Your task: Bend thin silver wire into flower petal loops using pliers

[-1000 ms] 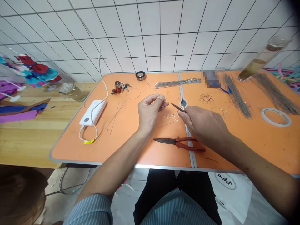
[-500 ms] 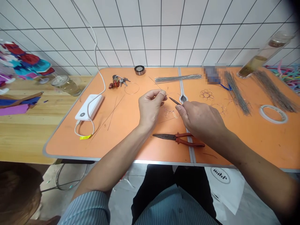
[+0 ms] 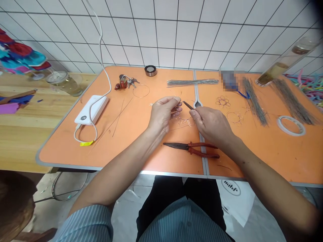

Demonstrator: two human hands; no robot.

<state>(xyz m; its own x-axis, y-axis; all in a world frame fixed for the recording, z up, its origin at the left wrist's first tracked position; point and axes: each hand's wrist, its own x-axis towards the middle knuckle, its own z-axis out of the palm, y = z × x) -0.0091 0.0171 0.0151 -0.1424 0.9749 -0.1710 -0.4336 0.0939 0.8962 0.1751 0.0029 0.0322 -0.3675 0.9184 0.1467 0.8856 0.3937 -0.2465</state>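
Observation:
My left hand (image 3: 164, 114) is closed in a pinch on a thin wire (image 3: 180, 104), parts of which curve out around the fingertips. My right hand (image 3: 213, 122) is wrapped round a slim, dark, pointed tool (image 3: 188, 105); its other end is hidden in the palm. The tool's tip points at the left fingertips, close to the wire. On the orange table below the hands lies a bent wire piece with small loops (image 3: 185, 121). Nearer the front edge, red-handled long-nose pliers (image 3: 190, 147) rest with their jaws to the left.
Flower-shaped wire pieces (image 3: 223, 101) and wire bundles (image 3: 254, 101) lie to the right, with a white tape ring (image 3: 291, 126). At the back are straight wires (image 3: 191, 82), a dark tape roll (image 3: 150, 70) and keys (image 3: 130, 81). A corded white power bank (image 3: 92, 109) sits left.
The camera view has shifted slightly. My left fingers have turned a little, so more of the curved wire shows beneath them. The right hand keeps its tool close to them.

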